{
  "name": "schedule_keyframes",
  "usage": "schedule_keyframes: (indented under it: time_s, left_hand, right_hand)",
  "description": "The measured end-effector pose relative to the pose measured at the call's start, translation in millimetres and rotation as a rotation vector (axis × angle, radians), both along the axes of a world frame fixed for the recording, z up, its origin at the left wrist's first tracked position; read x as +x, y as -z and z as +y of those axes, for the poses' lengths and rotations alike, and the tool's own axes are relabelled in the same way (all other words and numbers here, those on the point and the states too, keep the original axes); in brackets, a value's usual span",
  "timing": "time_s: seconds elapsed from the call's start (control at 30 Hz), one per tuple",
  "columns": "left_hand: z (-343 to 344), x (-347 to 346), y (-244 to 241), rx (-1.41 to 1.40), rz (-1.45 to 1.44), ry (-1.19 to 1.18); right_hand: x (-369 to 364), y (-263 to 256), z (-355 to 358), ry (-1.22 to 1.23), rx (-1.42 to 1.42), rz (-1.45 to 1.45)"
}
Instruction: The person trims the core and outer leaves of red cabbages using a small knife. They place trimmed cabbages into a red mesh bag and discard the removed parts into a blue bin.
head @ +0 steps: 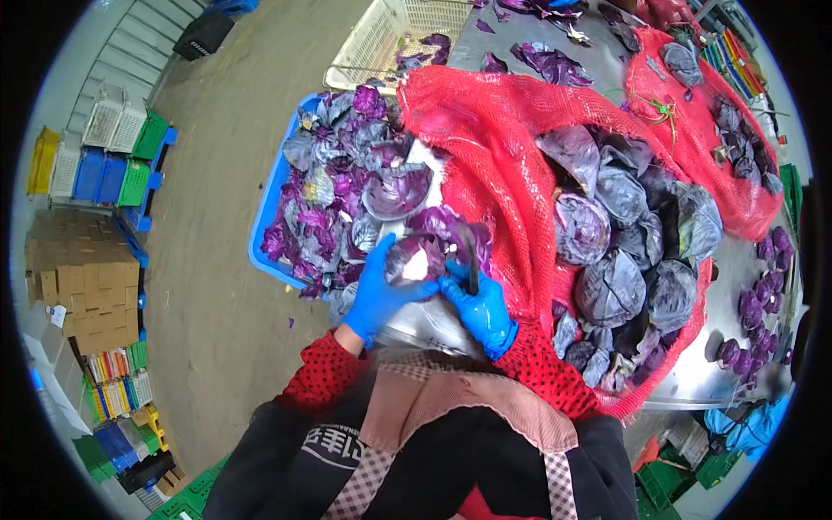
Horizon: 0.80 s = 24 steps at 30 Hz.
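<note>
Both my hands wear blue gloves over a metal table. My left hand [389, 286] is curled around a red cabbage [398, 257], whose pale cut side faces up. On its right side, my right hand [480, 305] grips a dark curved blade or handle [473, 250], blurred, so the kind of tool is unclear; its fingertips are close to the cabbage. Loose purple leaves [442, 221] lie just beyond. To the left, a blue crate [263, 224] is heaped with cabbage leaves. An open red mesh sack [520, 221] on the right holds several grey-purple cabbages [611, 289].
A cream plastic basket [364, 52] with leaf scraps stands beyond the blue crate. Another red mesh sack [734, 195] lies at the back right, near several small trimmed cabbages [751, 309]. Stacked crates [104, 172] and cardboard boxes [94, 286] stand across the floor on the left.
</note>
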<state>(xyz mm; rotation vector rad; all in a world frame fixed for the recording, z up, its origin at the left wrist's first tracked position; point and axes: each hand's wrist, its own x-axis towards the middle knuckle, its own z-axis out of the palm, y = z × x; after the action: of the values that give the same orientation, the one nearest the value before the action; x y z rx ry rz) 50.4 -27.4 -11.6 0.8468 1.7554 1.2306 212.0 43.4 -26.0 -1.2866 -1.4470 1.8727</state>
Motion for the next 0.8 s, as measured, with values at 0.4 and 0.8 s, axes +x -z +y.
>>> schedule_keyframes:
  time_s: [0.4, 0.8]
  left_hand:
    - [7.3, -17.9, -7.0, -0.102, 0.254, 0.214]
    - [24.0, -20.5, 35.1, 0.029, -0.001, 0.202]
  right_hand:
    - [-4.5, -10.6, 25.0, -0.489, 0.858, -0.389]
    - [-35.9, -5.1, 64.5, -0.465, 0.05, -0.338]
